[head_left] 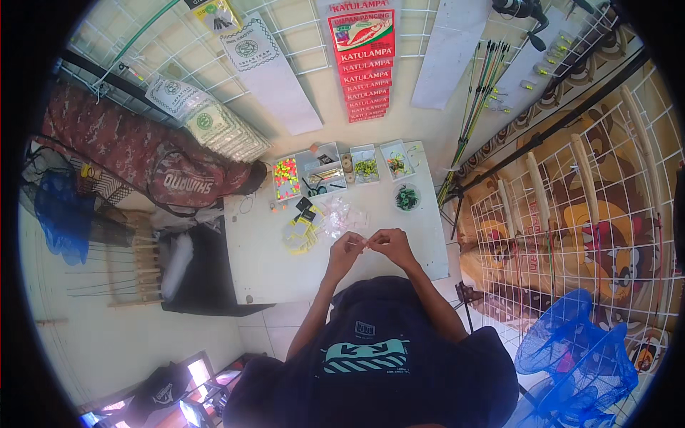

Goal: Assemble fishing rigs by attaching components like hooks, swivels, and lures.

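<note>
My left hand [346,247] and my right hand [389,243] meet over the front part of the white table [275,274]. Both are closed, thumbs and fingertips pinched together at one spot. Whatever lies between the fingertips is tiny and pale, and I cannot make out its kind. Just beyond my left hand is a loose pile of small clear plastic bags [344,216]. Left of that pile lie several yellow-and-black packets [303,230], overlapping one another.
Along the table's back stand a tray of pink and yellow beads [287,178], a divided white tray [332,154], boxes of green pieces [366,170] and a round tub [407,198]. Thin rods [477,107] lean at the right. A wire rack [564,214] and blue nets [571,342] flank that side.
</note>
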Available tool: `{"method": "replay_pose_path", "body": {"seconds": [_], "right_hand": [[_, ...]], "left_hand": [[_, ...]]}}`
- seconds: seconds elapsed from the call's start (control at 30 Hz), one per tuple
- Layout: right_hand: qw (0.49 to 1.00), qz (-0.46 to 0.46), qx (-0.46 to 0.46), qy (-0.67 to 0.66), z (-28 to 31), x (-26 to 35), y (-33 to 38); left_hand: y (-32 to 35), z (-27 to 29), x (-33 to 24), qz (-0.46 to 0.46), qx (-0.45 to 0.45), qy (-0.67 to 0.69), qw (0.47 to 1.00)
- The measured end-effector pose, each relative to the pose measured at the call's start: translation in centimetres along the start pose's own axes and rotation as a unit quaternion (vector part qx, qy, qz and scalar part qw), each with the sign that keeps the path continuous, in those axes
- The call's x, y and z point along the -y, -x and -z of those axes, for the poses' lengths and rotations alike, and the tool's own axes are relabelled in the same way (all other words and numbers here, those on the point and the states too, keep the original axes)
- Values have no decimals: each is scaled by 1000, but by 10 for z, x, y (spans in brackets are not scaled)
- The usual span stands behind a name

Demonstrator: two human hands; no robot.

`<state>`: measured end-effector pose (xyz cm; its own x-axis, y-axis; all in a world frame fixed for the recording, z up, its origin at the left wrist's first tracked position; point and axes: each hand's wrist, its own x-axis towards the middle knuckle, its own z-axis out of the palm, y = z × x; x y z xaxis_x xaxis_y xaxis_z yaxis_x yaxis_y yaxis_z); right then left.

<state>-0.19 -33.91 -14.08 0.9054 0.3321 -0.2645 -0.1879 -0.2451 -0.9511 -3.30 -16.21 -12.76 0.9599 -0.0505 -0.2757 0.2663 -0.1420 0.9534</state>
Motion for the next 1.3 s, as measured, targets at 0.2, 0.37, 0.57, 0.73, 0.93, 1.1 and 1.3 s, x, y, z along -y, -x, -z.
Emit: {"method": "replay_pose_path", "body": {"seconds": [0.2,0.37,0.57,0.73,0.93,1.1,1.3], "right_hand": [[998,54,-44,0,-6,-3,-2],[993,94,-58,34,-6,-7,-2],[993,72,-77,58,-3,4,3],[991,75,-76,80,-2,1,4],[998,46,-12,32,1,4,7],[1000,9,22,-19,8,-2,8],[994,-15,21,-108,12,-9,8]], "left_hand": [[1,-8,5,-19,-50,-14,998],[-1,-10,9,-18,-57,-19,998],[3,-14,7,-7,-60,-28,998],[4,-21,7,-23,-97,-33,994],[6,-21,5,-22,-101,-22,994],[10,-24,-3,-19,-106,-42,993],[11,-26,8,-27,-56,28,998]]}}
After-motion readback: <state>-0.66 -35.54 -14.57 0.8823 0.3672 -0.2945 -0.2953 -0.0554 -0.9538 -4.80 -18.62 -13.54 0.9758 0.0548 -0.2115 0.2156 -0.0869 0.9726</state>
